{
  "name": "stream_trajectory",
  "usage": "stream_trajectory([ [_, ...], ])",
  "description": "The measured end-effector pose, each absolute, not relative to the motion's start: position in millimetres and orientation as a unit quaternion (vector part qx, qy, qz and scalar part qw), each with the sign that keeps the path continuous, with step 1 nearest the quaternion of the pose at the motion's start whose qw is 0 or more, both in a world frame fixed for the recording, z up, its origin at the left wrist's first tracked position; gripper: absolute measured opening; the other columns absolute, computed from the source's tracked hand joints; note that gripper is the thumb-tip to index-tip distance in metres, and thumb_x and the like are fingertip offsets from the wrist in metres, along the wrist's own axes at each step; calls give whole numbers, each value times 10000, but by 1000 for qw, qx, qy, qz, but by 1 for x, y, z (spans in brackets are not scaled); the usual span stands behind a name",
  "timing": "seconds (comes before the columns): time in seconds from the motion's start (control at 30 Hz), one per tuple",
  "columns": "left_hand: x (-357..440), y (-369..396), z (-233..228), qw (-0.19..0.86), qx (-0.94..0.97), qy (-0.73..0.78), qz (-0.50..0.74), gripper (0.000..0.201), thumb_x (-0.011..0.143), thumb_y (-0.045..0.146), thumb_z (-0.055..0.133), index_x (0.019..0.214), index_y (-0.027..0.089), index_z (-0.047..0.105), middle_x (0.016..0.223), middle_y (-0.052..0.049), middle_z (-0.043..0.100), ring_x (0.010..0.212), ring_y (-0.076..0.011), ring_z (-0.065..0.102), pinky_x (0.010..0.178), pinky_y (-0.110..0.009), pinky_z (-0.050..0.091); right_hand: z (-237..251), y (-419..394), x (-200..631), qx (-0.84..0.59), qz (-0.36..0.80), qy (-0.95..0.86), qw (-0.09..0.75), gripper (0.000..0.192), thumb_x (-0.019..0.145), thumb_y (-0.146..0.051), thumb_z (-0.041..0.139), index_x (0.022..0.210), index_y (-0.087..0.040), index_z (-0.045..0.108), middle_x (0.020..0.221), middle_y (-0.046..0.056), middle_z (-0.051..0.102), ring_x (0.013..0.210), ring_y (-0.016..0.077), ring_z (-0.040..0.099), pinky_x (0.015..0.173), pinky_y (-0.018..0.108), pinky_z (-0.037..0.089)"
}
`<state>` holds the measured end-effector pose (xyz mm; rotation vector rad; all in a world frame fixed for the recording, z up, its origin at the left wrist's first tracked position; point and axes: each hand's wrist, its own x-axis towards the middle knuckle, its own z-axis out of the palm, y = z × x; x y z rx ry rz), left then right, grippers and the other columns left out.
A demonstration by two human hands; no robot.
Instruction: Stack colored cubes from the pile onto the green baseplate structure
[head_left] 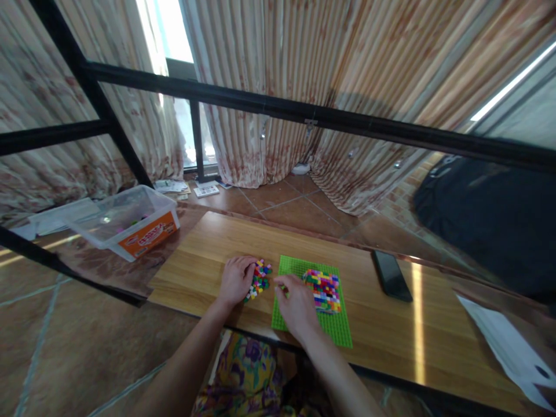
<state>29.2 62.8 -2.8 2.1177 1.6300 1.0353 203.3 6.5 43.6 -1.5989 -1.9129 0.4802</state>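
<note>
My left hand (237, 280) rests on the table against the left edge of a loose pile of small toy bricks (260, 280) in many colours. Its fingers lie loosely curved over the pile's side, with no brick visibly gripped. A green studded baseplate (343, 335) lies to the right of the pile. On it stands a block of multicoloured bricks (324, 289), partly hidden behind my right hand (297, 307). Over the plate's left part, my right thumb and fingers are pinched together. What they hold, if anything, is too small to make out.
A black phone (391, 275) lies right of the baseplate on the wooden table (195, 260). White paper (506, 347) is at the table's right end. A clear plastic bin (147, 229) with an orange label stands at left. A black metal bar (278, 103) crosses beyond the table.
</note>
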Motion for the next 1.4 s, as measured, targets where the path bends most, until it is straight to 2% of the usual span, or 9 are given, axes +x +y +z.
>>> stream_trajectory([
  [0.13, 29, 63, -5, 135, 730, 564, 361, 241, 933, 252, 450, 979, 219, 684, 1026, -33, 730, 973, -203, 636, 916, -379, 462, 28, 9, 188, -616, 157, -735, 238, 199, 831, -140, 513, 906, -211, 683, 890, 60, 680, 895, 217, 624, 822, 314, 455],
  [0.37, 29, 62, -4, 134, 728, 566, 363, 236, 927, 239, 455, 966, 218, 687, 1009, -32, 731, 968, -203, 636, 911, -380, 461, 19, 16, 180, -633, 163, -725, 217, 196, 848, -137, 512, 938, -191, 677, 956, 71, 665, 938, 203, 601, 870, 298, 433],
  [0.63, 29, 63, -5, 136, 728, 566, 363, 235, 924, 240, 455, 962, 219, 687, 1008, -34, 731, 966, -200, 636, 909, -374, 463, 13, 18, 177, -615, 166, -729, 252, 223, 827, -102, 519, 956, -188, 679, 953, 74, 653, 944, 207, 591, 880, 311, 437],
  [1.03, 29, 64, -6, 126, 734, 563, 359, 239, 933, 249, 447, 959, 216, 682, 1009, -33, 729, 964, -200, 635, 904, -375, 463, 2, 17, 181, -591, 164, -727, 310, 333, 799, -22, 433, 936, -187, 687, 938, 74, 658, 925, 196, 603, 865, 307, 451],
  [1.4, 27, 64, -7, 123, 738, 559, 358, 236, 935, 258, 445, 974, 222, 675, 1014, -31, 728, 970, -200, 634, 898, -372, 457, 2, 9, 188, -580, 183, -713, 350, 321, 848, -58, 417, 976, -189, 682, 961, 69, 631, 902, 181, 612, 827, 289, 462],
])
